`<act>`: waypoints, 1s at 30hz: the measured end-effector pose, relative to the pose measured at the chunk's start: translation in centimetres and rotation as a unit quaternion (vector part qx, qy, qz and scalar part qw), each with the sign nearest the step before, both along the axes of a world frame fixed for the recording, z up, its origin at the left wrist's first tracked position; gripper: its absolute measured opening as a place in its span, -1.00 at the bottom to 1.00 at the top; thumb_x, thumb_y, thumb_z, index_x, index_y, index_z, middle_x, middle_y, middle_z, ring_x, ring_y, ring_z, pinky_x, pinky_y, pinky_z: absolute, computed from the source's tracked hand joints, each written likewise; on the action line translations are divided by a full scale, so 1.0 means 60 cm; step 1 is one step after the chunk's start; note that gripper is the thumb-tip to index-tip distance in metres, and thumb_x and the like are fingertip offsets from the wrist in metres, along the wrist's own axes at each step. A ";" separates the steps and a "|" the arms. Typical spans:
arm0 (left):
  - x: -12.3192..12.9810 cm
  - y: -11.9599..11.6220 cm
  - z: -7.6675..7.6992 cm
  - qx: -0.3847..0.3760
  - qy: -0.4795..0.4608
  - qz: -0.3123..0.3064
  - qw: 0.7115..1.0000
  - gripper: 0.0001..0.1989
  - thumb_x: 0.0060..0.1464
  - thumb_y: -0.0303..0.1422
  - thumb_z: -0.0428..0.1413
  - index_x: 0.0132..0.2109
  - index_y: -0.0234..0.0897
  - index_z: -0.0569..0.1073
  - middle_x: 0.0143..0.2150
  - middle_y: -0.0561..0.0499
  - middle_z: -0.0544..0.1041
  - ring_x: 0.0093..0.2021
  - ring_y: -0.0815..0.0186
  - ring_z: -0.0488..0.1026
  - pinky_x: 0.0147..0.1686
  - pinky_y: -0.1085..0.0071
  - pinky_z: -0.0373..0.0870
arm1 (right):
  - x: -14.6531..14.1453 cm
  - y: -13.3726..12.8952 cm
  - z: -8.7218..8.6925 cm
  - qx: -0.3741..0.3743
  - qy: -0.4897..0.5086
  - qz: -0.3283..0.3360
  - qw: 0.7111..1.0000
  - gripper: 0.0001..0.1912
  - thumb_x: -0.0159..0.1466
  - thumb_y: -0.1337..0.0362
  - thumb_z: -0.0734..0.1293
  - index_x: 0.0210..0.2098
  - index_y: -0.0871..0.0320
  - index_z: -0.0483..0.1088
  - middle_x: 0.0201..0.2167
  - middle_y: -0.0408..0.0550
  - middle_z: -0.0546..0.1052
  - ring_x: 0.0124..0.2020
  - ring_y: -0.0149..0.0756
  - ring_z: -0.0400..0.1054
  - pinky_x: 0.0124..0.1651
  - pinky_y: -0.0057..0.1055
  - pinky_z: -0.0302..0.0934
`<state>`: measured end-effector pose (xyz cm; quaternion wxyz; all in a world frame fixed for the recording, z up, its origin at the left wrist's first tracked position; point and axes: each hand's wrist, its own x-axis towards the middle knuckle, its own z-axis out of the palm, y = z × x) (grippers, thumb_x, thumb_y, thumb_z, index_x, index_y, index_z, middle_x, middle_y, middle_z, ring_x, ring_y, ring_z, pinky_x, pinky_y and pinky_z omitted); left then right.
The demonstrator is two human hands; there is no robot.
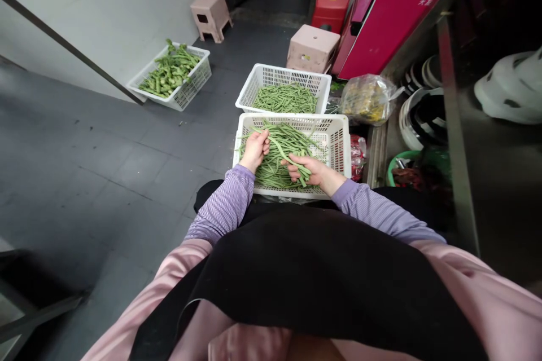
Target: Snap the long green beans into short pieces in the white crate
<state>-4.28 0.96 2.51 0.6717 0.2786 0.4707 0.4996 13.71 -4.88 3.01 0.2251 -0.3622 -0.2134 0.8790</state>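
My left hand [255,150] is closed in a pinch at the upper end of a long green bean [279,148]. The bean slants down to my right hand [311,172], whose fingers are wrapped round a small bunch of green beans [303,171]. Both hands are over the near white basket [345,149], close to my lap. Long whole beans [271,172] lie heaped in its left and middle part, partly hidden by my hands. Just behind it, a second white basket [324,87] holds shorter pieces of green bean [285,98].
A white basket of thicker green vegetables [169,72] stands by the left wall. Pink stools [313,45] [209,11] and a red stool [332,8] are farther back. At right are a filled plastic bag [367,100], a green basin [392,166] and a metal shelf [459,141].
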 end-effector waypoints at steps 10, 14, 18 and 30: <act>0.033 -0.054 0.015 0.121 0.115 0.036 0.985 -0.75 0.07 -0.25 0.26 -0.31 -0.27 0.36 -0.61 0.18 0.34 -0.67 0.53 0.19 -0.66 0.54 0.06 | 0.022 0.031 -0.032 -0.095 -0.066 -0.330 0.937 -0.73 0.42 0.35 0.13 -0.44 0.13 0.18 -0.75 -0.30 0.24 -0.73 -0.49 0.12 -0.58 -0.53 0.18; 0.038 -0.049 0.009 0.061 0.034 -0.051 0.996 -0.70 0.10 -0.17 0.23 -0.33 -0.27 0.33 -0.62 0.20 0.31 -0.69 0.55 0.12 -0.67 0.55 0.09 | 0.017 0.028 -0.024 -0.108 -0.054 -0.190 0.974 -0.81 0.44 0.27 0.17 -0.27 0.20 0.32 -0.55 -0.11 0.49 -0.58 -0.39 0.38 -0.49 -0.47 0.31; 0.035 -0.038 -0.004 0.018 -0.025 -0.135 0.990 -0.69 0.07 -0.19 0.26 -0.36 -0.30 0.34 -0.62 0.18 0.30 -0.70 0.58 0.07 -0.69 0.59 -0.03 | -0.001 0.016 -0.006 -0.085 0.017 -0.119 0.989 -0.75 0.45 0.23 0.14 -0.25 0.23 0.35 -0.55 -0.13 0.47 -0.60 -0.42 0.34 -0.52 -0.50 0.29; 0.017 -0.025 -0.009 0.012 -0.042 -0.116 0.992 -0.69 0.06 -0.19 0.25 -0.34 -0.31 0.34 -0.63 0.22 0.22 -0.70 0.58 0.04 -0.69 0.60 -0.07 | 0.007 0.006 -0.028 -0.043 0.016 -0.076 0.996 -0.84 0.25 0.28 0.35 -0.39 0.18 0.29 -0.65 -0.26 0.28 -0.69 -0.51 0.13 -0.60 -0.55 0.11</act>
